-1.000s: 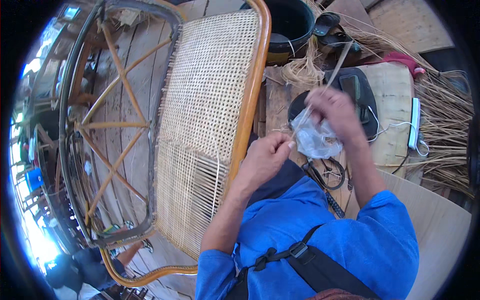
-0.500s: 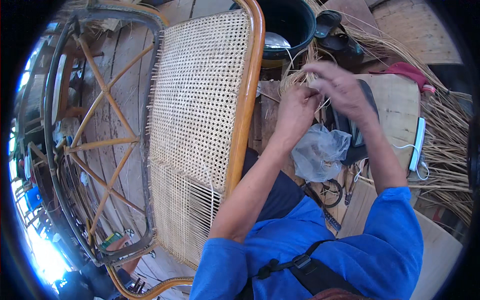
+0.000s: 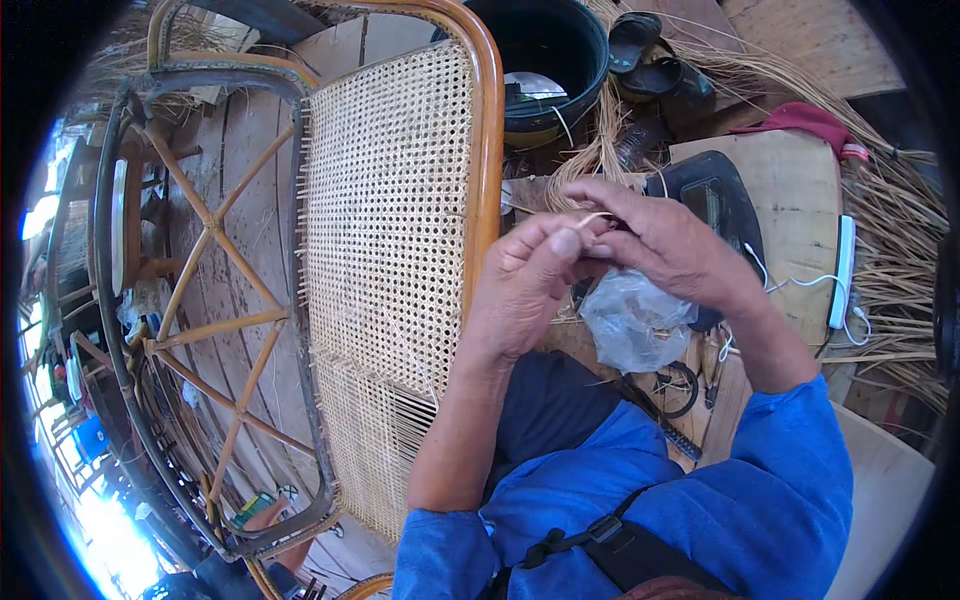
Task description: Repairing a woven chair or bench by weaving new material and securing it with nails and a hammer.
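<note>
My left hand (image 3: pixel 520 285) is closed in a pinch, thumb against the fingers. A thin, pale cane strand (image 3: pixel 597 217) curls up at the fingertips, between my two hands. Close against it, my right hand (image 3: pixel 675 245) has bent fingers that also grip the strand; most of the strand's length is hidden. To the left stands a chair panel (image 3: pixel 385 200) of woven cane, set in a glossy, rounded rattan frame (image 3: pixel 488 140). Its upper part is a tight mesh with small holes, while parallel strands (image 3: pixel 415 422) with open gaps show near the lower right edge.
A dark bucket (image 3: pixel 590 95) holds water beyond my hands, beside black sandals (image 3: pixel 650 75). A clear plastic bag (image 3: pixel 640 325) lies below my right hand. Bundled cane strands (image 3: pixel 900 290) and a white power strip (image 3: pixel 842 270) are at right. Another person's hand (image 3: pixel 265 515) shows at lower left.
Both hands have come nearer to my body, the left also moving left. The right hand, blurred before, is now steady beside the left. The whole view has shifted slightly.
</note>
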